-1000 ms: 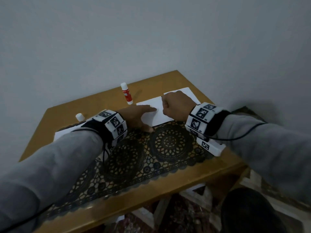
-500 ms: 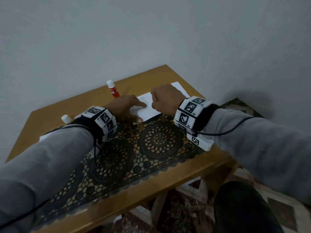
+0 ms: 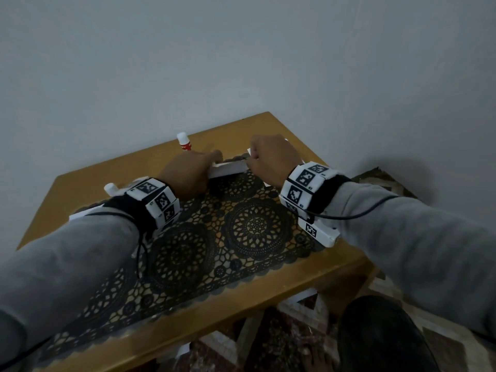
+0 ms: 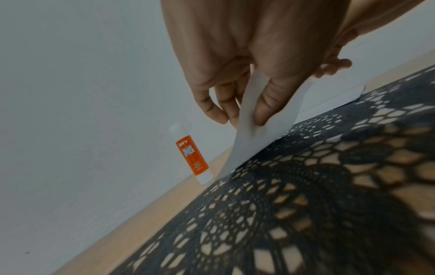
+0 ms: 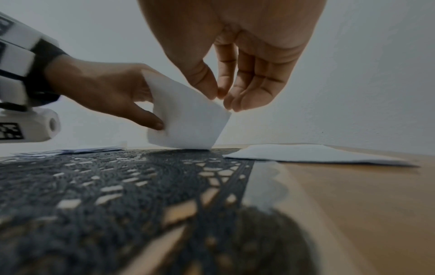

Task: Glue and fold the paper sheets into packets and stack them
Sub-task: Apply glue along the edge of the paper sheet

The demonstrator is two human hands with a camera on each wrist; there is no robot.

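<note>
The left hand (image 4: pixel 247 61) pinches the white folded paper sheet (image 4: pixel 249 134) between thumb and fingers, the thumb on the near face and the fingers behind it. The sheet stands tilted on its lower edge, which touches the black lace mat (image 3: pixel 241 232) just below the hand. The right hand (image 5: pixel 235 55) meets the same sheet at its other upper corner, thumb and forefinger tips closed together on the paper's edge, the remaining fingers loosely curled beside them. In the head view the sheet (image 3: pixel 228 169) spans the gap between the 2 hands, the left hand (image 3: pixel 188 173) at 1 end and the right hand (image 3: pixel 271 159) at the other.

Beyond the left hand's fingers, near the wall, an orange and white glue stick (image 4: pixel 191 158) stands upright on the wooden table (image 3: pixel 322 264), apart from the sheet. Its white cap (image 3: pixel 110 188) lies just outside the left wrist. To the outer side of the right hand, a flat pile of white paper (image 5: pixel 317 152) lies on the bare wood, just off the mat's edge. Behind the left wrist, more flat paper pieces (image 5: pixel 70 149) rest on the mat; how many they are cannot be told. Both forearms wear grey sleeves (image 3: pixel 67 259) and wrist bands with black and white markers (image 3: pixel 303 181).
</note>
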